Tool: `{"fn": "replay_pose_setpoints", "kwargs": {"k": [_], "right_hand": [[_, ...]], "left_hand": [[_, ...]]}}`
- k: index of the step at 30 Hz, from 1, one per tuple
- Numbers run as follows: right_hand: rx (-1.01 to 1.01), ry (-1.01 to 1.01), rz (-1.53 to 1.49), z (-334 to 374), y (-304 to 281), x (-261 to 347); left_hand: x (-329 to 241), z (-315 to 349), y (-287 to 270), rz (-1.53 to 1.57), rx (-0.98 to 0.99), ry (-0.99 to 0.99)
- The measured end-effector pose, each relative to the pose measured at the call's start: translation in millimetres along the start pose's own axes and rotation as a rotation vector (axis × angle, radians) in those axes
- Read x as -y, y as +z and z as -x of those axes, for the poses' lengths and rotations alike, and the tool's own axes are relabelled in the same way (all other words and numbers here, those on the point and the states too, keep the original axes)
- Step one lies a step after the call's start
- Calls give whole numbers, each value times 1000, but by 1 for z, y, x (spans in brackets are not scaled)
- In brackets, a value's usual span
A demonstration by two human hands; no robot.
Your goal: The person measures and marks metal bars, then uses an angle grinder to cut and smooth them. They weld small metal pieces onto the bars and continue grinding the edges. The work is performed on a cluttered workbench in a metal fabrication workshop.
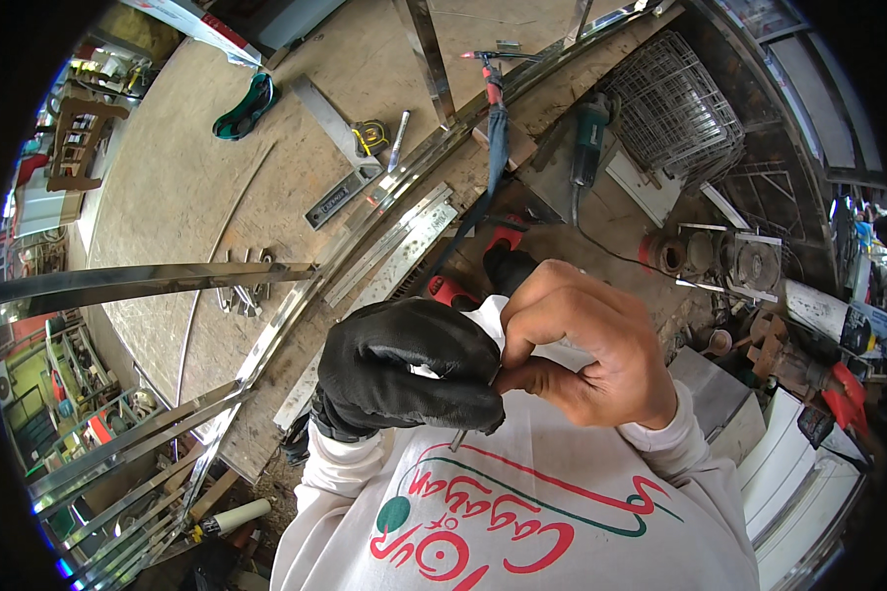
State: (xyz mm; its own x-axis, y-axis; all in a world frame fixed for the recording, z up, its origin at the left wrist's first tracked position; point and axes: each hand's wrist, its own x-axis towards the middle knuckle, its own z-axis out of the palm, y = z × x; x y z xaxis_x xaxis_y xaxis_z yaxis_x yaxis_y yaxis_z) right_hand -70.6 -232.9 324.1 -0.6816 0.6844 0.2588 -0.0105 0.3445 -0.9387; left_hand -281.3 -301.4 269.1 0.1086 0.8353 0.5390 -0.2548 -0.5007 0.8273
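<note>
In front of my chest, over a white printed shirt, both hands meet with fingertips touching. My left hand (409,369), in a black glove, is closed with thumb and fingers pinched together. A thin grey metal rod (457,440) sticks out below its fingers; the rest is hidden in the glove. My bare right hand (591,350) is curled, its thumb and forefinger pinched right against the gloved fingertips. Whatever sits between them is too small to make out. Something white (491,313) shows between the two hands.
Long shiny metal bars (276,340) cross the worktable (187,148). On it lie a metal square (327,116), tape measure (371,137), marker (399,141) and teal-framed goggles (246,106). An angle grinder (589,141) with a cord and a wire rack (680,108) lie to the right.
</note>
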Motion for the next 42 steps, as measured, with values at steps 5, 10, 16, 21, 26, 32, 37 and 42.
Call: {"fn": "replay_pose_setpoints", "kwargs": {"k": [5,10,16,21,26,32,37,42], "right_hand": [[-11,24,-108,-1,2,1],[18,26,-173,-1,0,-3],[-3,92,-274,8,0,-10],[54,188,-417,11,-1,-4],[72,227,-445,15,-2,-3],[43,218,-444,19,-3,0],[57,220,-497,21,0,-1],[107,235,-492,24,-1,-3]], "left_hand": [[-9,2,1,86,-70,-134],[-11,3,0,98,-71,-210],[-3,0,3,128,-78,-222],[-14,6,7,101,-93,-245],[-13,9,13,147,-151,-249],[-10,6,16,18,-64,-114],[-3,10,17,-27,-20,52],[-6,16,21,-41,-62,-91]]}}
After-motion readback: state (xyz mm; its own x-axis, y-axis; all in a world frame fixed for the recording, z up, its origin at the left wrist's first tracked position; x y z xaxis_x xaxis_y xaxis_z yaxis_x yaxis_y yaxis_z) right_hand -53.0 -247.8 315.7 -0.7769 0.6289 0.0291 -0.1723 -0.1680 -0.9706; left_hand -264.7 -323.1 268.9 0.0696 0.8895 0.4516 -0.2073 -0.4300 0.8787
